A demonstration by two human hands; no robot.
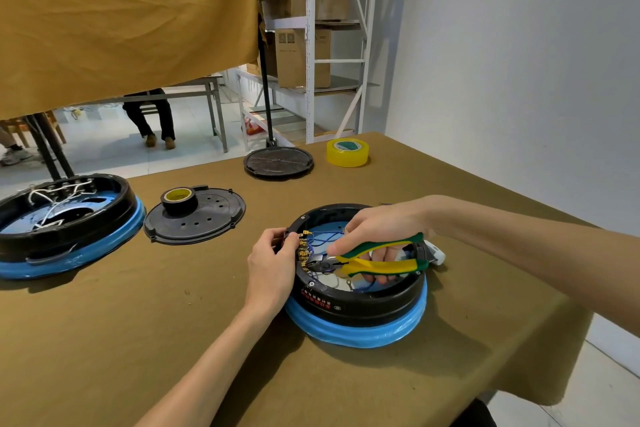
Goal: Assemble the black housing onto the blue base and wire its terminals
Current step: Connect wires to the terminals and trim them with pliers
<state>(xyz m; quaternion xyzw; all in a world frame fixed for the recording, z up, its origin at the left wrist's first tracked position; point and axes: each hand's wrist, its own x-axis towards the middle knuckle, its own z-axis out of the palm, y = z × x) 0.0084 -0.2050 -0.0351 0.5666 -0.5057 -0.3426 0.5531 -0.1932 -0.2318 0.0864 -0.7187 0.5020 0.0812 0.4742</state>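
Your black housing [360, 302] already sits on the blue base [356, 331]; judging by the loose blue wires [325, 239], terminal wiring is unfinished. Your left hand [273, 267] pinches the rim beside the brass terminals [303, 251]; your right hand [374, 236] grips the pliers [377, 262], nose at those terminals. Room inside the ring is tight; the table edge [585, 319] lies near on the right.

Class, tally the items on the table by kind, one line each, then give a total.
Housing-on-base units: 2
Black round lids: 2
Tape rolls: 2
Pliers: 1
Total: 7
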